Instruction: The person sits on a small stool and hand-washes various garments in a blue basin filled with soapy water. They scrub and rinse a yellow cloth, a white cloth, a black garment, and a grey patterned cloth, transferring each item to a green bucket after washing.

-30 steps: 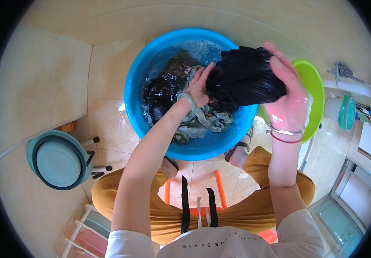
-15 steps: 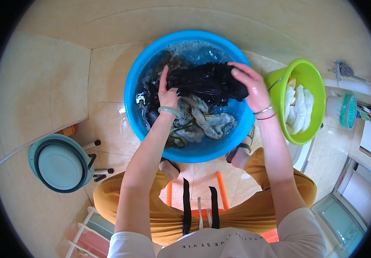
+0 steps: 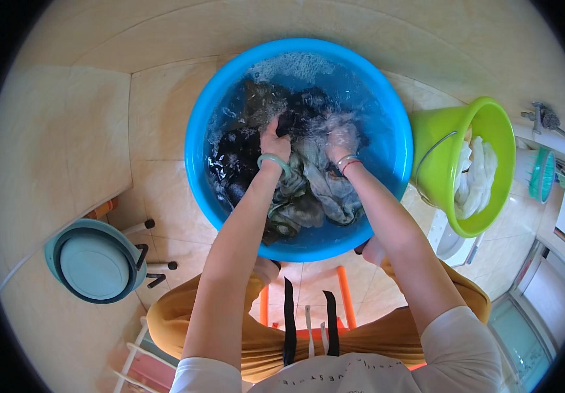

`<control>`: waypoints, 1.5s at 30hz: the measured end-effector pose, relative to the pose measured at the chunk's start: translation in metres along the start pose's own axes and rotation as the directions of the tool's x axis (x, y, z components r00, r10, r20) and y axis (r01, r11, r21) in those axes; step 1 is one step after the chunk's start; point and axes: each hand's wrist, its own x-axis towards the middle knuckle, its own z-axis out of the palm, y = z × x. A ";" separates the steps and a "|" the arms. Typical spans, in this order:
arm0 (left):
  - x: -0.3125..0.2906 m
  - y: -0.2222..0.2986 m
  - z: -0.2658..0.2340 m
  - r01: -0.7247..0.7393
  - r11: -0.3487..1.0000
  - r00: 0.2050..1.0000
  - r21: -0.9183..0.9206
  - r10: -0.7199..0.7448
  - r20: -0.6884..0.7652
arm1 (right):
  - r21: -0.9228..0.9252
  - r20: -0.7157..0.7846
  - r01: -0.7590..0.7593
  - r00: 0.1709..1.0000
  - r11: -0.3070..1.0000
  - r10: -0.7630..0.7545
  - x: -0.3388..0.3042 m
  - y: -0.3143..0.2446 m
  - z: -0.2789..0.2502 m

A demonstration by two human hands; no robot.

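Note:
A large blue basin (image 3: 195,164) stands before me with water and soaked clothes in it. My left hand (image 3: 274,141) is closed on a black garment (image 3: 287,122) at the water's surface near the middle. Beside it, my right hand (image 3: 341,140) is down in splashing water, its fingers smeared by the splash and motion. Under and nearer than my hands lies a grey-green patterned cloth (image 3: 335,196). More dark clothing (image 3: 233,157) floats at the left of the basin, and a brownish piece (image 3: 263,98) shows toward the far side.
A lime-green bucket (image 3: 436,150) holding white cloth (image 3: 479,173) stands at the basin's right. To the left is a grey-blue folding basin (image 3: 92,262). An orange stool (image 3: 346,295) is beneath me. Tiled walls rise behind and left; a tap (image 3: 541,118) is at far right.
Both hands have lowered the black garment from above the basin into the water, coming closer together. Water splashes around my right hand. The view has shifted slightly.

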 end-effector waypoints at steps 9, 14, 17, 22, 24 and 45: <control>-0.036 0.115 0.004 0.422 0.539 0.906 -0.729 -0.223 0.359 | 0.590 -0.354 0.321 0.927 0.740 -0.120 -0.047 -0.051 -0.098; -0.055 0.151 -0.008 0.502 0.261 0.850 -0.825 0.028 0.526 | 0.597 -0.378 0.526 0.850 0.605 -0.367 -0.117 -0.117 -0.163; -0.073 0.177 -0.013 0.575 0.228 0.810 -0.785 -0.024 0.586 | 0.314 -0.417 0.658 0.743 0.685 -0.523 -0.153 -0.132 -0.177; -0.093 0.173 -0.019 0.538 0.224 0.830 -0.812 0.025 0.557 | 0.134 -0.528 0.620 0.704 0.773 -0.474 -0.162 -0.141 -0.176; -0.091 0.168 -0.017 0.504 0.242 0.852 -0.829 0.017 0.523 | 0.096 -0.575 0.608 0.680 0.788 -0.455 -0.158 -0.144 -0.172; -0.078 0.132 0.023 0.301 0.545 0.912 -0.782 -0.405 0.068 | 0.361 -0.527 0.208 0.850 0.909 0.015 -0.018 -0.049 -0.112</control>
